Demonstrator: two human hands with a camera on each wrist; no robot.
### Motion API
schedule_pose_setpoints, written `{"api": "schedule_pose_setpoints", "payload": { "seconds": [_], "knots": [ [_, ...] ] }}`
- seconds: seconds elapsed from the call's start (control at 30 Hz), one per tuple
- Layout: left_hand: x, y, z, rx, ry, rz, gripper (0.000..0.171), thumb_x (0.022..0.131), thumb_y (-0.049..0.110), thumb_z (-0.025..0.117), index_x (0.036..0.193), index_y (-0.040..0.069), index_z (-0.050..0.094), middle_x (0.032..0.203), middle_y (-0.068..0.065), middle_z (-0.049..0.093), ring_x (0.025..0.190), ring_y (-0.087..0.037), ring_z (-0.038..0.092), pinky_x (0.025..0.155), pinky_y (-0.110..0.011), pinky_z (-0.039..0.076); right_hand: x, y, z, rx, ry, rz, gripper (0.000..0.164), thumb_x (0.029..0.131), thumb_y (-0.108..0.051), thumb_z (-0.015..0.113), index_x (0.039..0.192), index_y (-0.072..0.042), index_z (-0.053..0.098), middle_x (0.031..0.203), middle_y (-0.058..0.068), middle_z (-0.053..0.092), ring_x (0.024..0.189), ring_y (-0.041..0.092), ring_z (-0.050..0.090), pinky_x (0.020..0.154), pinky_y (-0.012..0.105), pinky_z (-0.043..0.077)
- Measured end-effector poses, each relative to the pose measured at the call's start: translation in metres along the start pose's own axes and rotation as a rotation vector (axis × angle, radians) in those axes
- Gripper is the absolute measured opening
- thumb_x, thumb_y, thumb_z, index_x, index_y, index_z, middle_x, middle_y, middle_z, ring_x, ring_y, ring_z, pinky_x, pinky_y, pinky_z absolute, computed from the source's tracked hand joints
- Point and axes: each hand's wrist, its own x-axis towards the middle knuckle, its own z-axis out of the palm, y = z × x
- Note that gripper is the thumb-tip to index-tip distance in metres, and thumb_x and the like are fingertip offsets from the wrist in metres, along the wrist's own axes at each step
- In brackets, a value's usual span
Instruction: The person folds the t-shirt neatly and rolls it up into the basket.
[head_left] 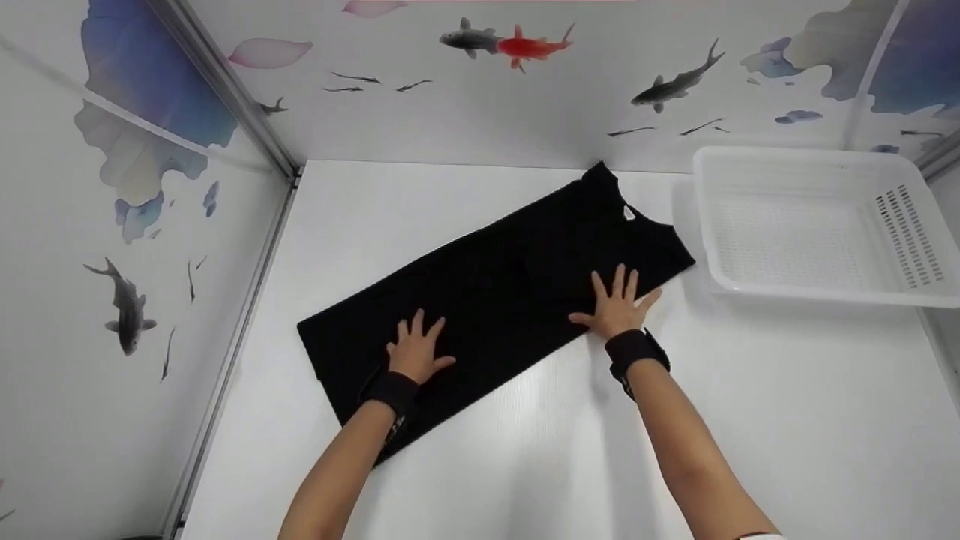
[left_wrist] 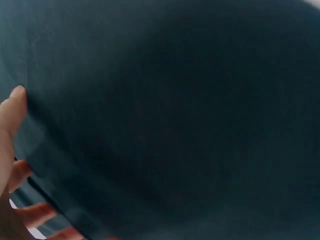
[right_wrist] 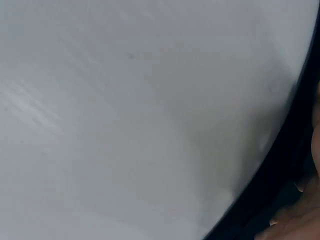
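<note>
A black short-sleeved shirt [head_left: 495, 277], folded lengthwise into a long shape, lies slantwise on the white table, its neckline and a small white label toward the upper right. My left hand [head_left: 415, 354] rests on the cloth near the hem end with fingers spread. Near the shirt's lower edge, below the neckline end, my right hand [head_left: 619, 309] lies flat with fingers spread, partly over the table. Dark fabric [left_wrist: 165, 120] fills most of the left wrist view, with the left fingers at its lower left. The right wrist view catches only part of the right hand [right_wrist: 300, 210] at the cloth's edge.
A white plastic basket [head_left: 716, 270] with slotted walls stands on the right, close to the shirt's neckline end. White panels [head_left: 525, 112] printed with fish close off the back and left of the white table [head_left: 525, 465].
</note>
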Motion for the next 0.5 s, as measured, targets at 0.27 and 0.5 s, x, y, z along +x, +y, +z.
{"api": "schedule_pose_setpoints", "payload": {
  "seconds": [0.27,0.5],
  "knots": [
    [0.005,0.01,-0.012,0.027,-0.018,0.197,0.059,0.08,0.033,0.067,0.131,0.014,0.047,0.124,-0.02,0.044,0.103,-0.034,0.043,0.069,-0.044,0.045,-0.019,-0.005,0.0,0.054,0.191,0.088,0.076,0.084,-0.041,0.06,0.142,-0.007,0.025,0.144,0.031,0.006,0.133,0.045,0.005,0.097,0.068,0.0],
    [0.011,-0.027,-0.015,-0.001,-0.112,0.136,0.075,0.075,0.033,0.071,0.139,0.015,0.036,0.147,-0.011,0.023,0.135,-0.034,0.015,0.097,-0.066,0.017,-0.051,-0.059,0.034,0.261,0.078,-0.059,0.089,0.079,-0.05,0.062,0.143,-0.004,0.021,0.144,0.032,0.004,0.131,0.049,0.001,0.101,0.064,0.007]
  ]
}}
